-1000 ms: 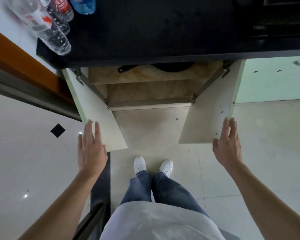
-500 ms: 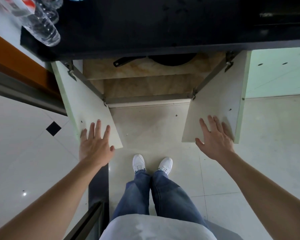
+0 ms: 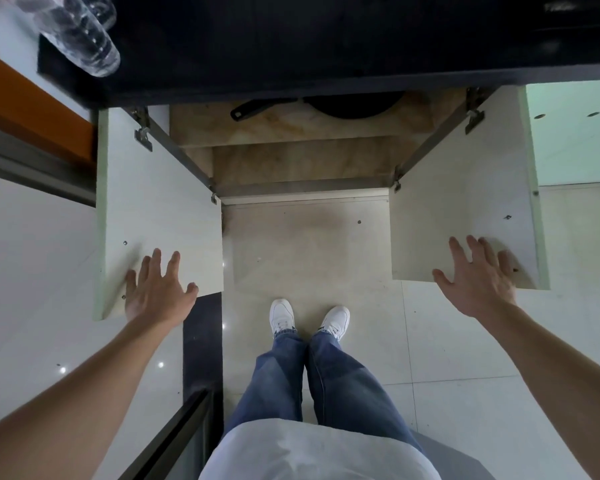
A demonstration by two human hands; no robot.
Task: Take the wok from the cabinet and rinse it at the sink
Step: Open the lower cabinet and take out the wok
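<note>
Wok (image 3: 355, 106) sits at the back of the cabinet (image 3: 291, 131), under the tabletop (image 3: 291, 46) edge. Our left hand (image 3: 156, 294) and right hand (image 3: 478, 284) press its wide-open doors (image 3: 160, 216), fingers (image 3: 155, 268) spread apart.

Can't see most of the wok (image 3: 354, 105), tucked under the black bench (image 3: 291, 46) with only front rim and handle (image 3: 257, 109) poking out, can't make out the back of the cabinet (image 3: 291, 133), and losing clear bottles (image 3: 80, 32) to the top edge, left forearm (image 3: 66, 403) and right forearm (image 3: 568, 368) to the lower corners.
</note>
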